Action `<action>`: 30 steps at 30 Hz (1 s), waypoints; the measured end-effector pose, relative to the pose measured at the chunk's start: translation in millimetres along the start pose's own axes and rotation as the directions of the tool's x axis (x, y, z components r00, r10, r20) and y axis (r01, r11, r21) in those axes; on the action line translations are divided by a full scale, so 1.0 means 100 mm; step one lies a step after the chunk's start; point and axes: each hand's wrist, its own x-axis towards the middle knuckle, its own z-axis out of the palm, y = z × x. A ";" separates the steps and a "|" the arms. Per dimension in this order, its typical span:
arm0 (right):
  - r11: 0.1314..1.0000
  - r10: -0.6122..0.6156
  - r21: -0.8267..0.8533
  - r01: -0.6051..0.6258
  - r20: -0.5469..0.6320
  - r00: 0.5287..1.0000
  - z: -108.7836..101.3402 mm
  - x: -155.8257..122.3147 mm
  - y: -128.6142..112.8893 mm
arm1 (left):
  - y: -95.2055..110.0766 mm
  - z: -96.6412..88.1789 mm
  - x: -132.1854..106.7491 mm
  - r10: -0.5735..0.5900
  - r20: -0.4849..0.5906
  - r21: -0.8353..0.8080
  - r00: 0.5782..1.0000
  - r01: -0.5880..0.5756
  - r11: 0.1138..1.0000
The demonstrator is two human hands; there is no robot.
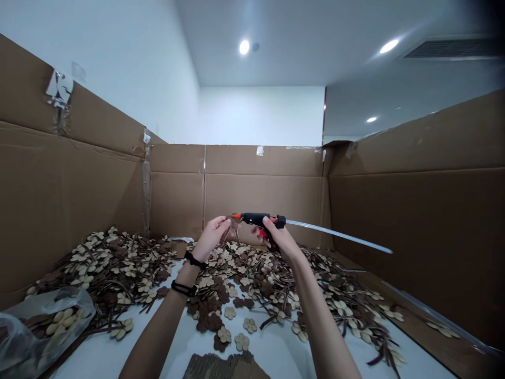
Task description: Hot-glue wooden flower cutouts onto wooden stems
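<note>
In the head view, my right hand (274, 237) wraps round the handle of a black and orange glue gun (255, 218), held level above the table. A long pale glue stick (335, 229) sticks out of its back end, towards the right. The orange nozzle points left and meets a brown flower piece (234, 222) with thin strips hanging down. My left hand (216, 231) pinches this flower piece between thumb and fingers. Where exactly the nozzle touches is too small to tell.
Heaps of brown and cream flower pieces (118, 263) with strips cover much of the white table (150, 342). A clear plastic bag (51, 321) of flowers lies at left. A torn piece of cardboard (229, 367) is in front. Cardboard walls (260, 195) enclose three sides.
</note>
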 end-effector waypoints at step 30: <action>1.000 0.003 0.021 0.000 -0.167 0.986 0.06 0.07 0.12 | 0.17 0.06 -0.07 0.047 -0.066 -0.060 0.997 -0.051 0.997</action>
